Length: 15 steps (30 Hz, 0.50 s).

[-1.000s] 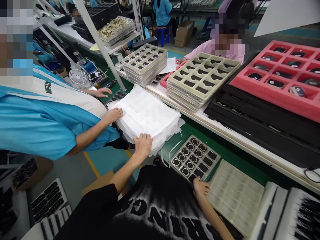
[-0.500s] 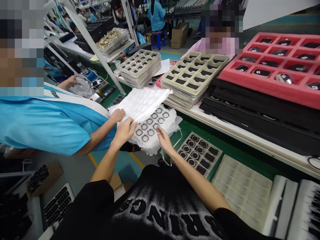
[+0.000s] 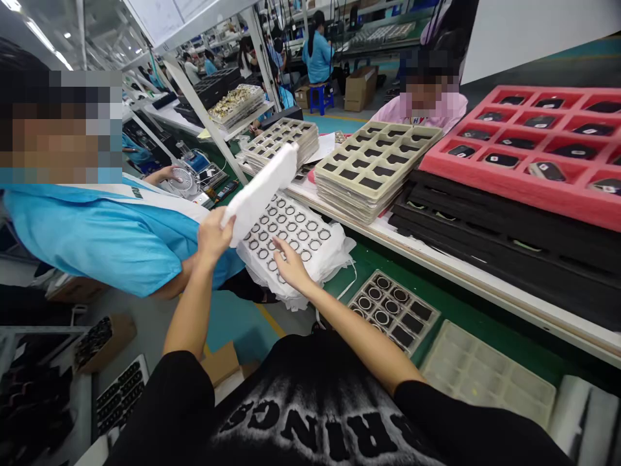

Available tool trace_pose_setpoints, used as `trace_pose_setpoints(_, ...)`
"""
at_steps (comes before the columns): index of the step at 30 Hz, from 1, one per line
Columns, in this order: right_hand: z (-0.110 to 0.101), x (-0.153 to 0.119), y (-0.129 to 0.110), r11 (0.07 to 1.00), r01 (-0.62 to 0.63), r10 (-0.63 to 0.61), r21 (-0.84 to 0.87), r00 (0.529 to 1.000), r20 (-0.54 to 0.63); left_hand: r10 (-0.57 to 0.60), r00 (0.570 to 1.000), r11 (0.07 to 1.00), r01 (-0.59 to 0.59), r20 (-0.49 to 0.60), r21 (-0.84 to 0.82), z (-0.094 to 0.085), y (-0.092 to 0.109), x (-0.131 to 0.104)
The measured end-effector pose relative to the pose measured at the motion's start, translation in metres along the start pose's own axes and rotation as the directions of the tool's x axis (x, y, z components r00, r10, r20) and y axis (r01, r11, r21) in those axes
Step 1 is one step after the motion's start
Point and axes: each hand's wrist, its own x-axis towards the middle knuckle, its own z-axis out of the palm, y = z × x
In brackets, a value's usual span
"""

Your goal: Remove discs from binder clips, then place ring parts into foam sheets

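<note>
My left hand [image 3: 213,236] is closed on the near edge of a white foam sheet [image 3: 264,188], which it holds up at a tilt. Beneath lies a white tray [image 3: 324,266] with rows of dark-rimmed rings [image 3: 301,235], on crumpled thin white wrapping [image 3: 347,249]. My right hand [image 3: 290,264] reaches over the tray with its fingers apart, fingertips close to the rings. Whether it touches any of them I cannot tell. A co-worker in a blue shirt [image 3: 97,223] stands at my left, one arm partly behind my left hand.
A clear tray of rings [image 3: 383,304] and a beige empty-looking tray [image 3: 485,369] lie on the green bench. Stacked beige trays [image 3: 373,162] and a red foam tray [image 3: 528,139] stand on the shelf. A small fan [image 3: 182,181] is at the back left.
My left hand has lifted the foam sheet and tilted it up to the left, uncovering more rings. My right hand has moved left over the tray. The co-worker's hand has left the sheet's edge.
</note>
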Motion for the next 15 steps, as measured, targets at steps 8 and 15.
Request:
trace_pose_setpoints(8,-0.059,-0.125,0.097,0.576,0.131,-0.094,-0.807,0.991,0.094,-0.043,0.995,0.997,0.049,-0.092,0.059,-0.074,-0.029,0.073)
trace_pose_setpoints(15,-0.093,-0.184,0.137,0.509,0.002,-0.038,-0.861,0.999,-0.02,0.025,0.961,0.96,0.053,-0.275,0.275,-0.183,-0.038,0.061)
